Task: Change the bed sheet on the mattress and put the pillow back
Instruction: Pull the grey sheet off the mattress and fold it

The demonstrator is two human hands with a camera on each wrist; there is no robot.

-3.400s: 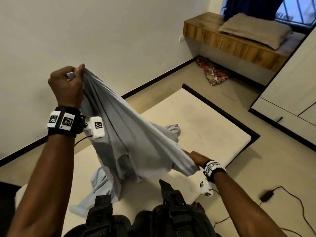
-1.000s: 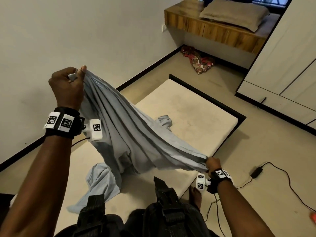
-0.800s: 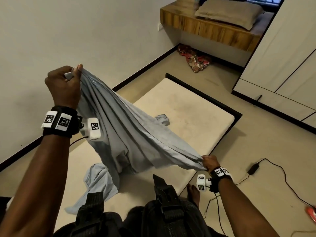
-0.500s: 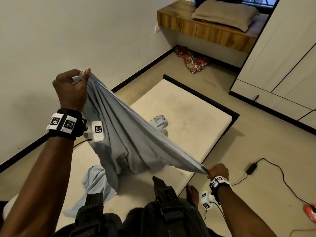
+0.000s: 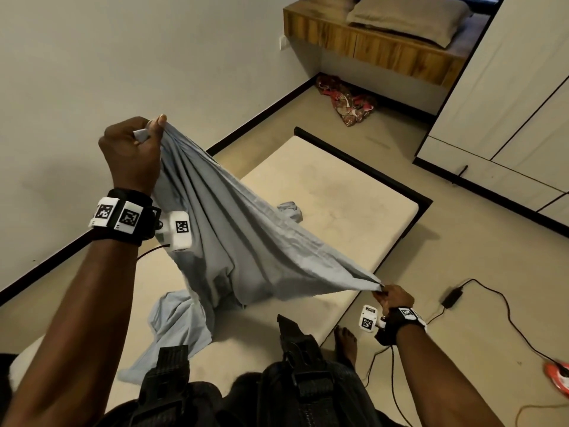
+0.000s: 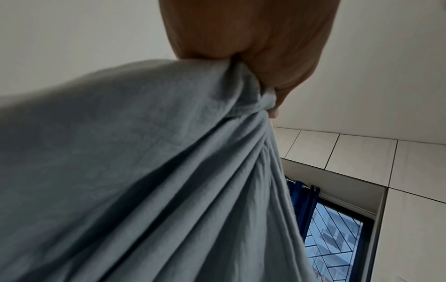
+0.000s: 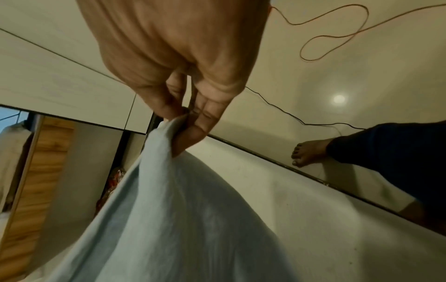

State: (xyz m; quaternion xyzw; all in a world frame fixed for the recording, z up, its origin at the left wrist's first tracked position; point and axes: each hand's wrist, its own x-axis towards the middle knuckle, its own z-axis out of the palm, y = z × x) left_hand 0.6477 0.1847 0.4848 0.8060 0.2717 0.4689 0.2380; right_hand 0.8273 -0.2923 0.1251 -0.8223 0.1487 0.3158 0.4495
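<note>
You are holding the blue-grey sheet [image 5: 234, 238] above the bare mattress [image 5: 338, 192], its loose end trailing on the mattress's near part. Your left hand [image 5: 131, 155] is fisting a bunched edge, raised high over the mattress's left side. Your right hand [image 5: 394, 298] is pinching another edge low, just past the mattress's right side. The pillow [image 5: 409, 18] is lying on the wooden ledge [image 5: 369, 47] beyond the mattress's far end.
</note>
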